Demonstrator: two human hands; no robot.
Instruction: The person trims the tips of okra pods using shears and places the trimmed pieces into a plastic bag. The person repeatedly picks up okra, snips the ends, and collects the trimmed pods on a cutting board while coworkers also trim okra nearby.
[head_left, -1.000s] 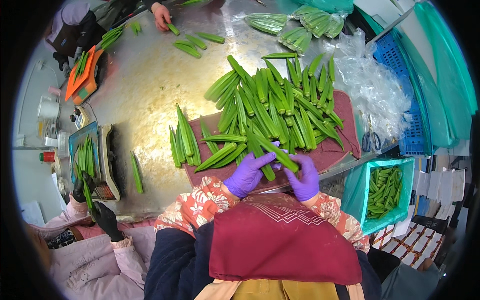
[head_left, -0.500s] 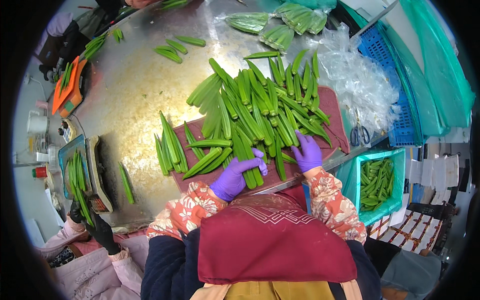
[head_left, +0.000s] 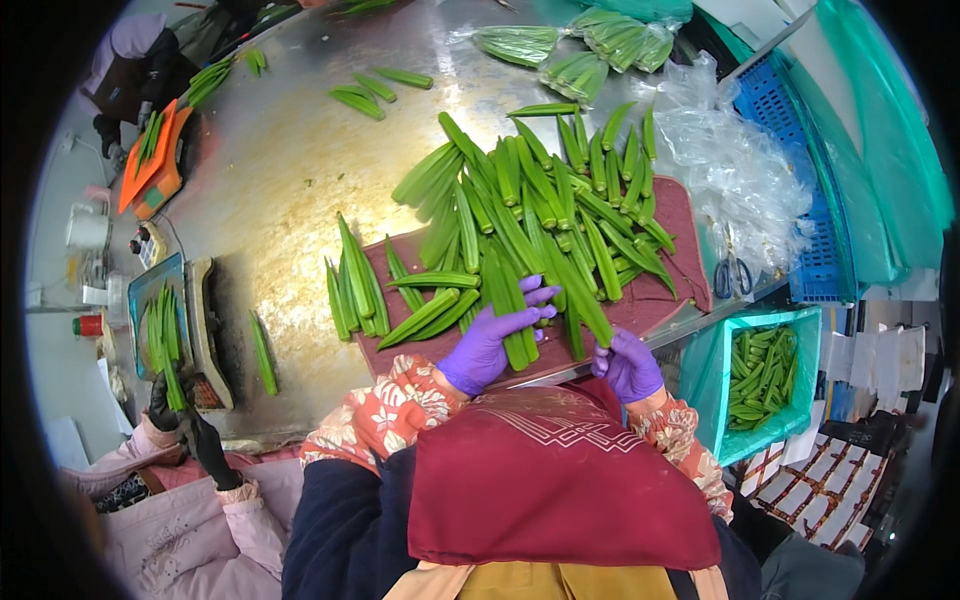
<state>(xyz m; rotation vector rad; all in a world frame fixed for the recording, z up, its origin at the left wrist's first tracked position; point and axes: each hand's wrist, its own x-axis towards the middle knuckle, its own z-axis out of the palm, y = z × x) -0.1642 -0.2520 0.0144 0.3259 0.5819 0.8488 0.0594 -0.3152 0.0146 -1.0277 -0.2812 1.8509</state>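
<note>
A heap of green okra pods (head_left: pixel 540 185) lies on a dark red cloth (head_left: pixel 688 230) in front of me. My left hand (head_left: pixel 480 352), in a purple glove, is closed around a few okra pods (head_left: pixel 507 305) at the near side of the heap, its fingertips curling toward the right. Close to the cloth's near edge, my right hand (head_left: pixel 632 368), also gloved in purple, pinches the near end of one long okra pod (head_left: pixel 587 303). That pod slants away to the left over the heap. More loose pods (head_left: pixel 352 290) rest left of my left hand.
Bagged okra (head_left: pixel 515 43) and clear plastic bags (head_left: pixel 735 150) lie at the back right, near scissors (head_left: pixel 733 272). A lined crate of okra (head_left: pixel 760 370) stands right. Left are scales (head_left: pixel 208 330), an orange tray (head_left: pixel 150 165) and a co-worker's dark-gloved hands (head_left: pixel 200 440) holding okra.
My right hand has drawn back from the heap toward me, now with an okra pod in its fingers. The left hand keeps its pods. The whole view has shifted slightly.
</note>
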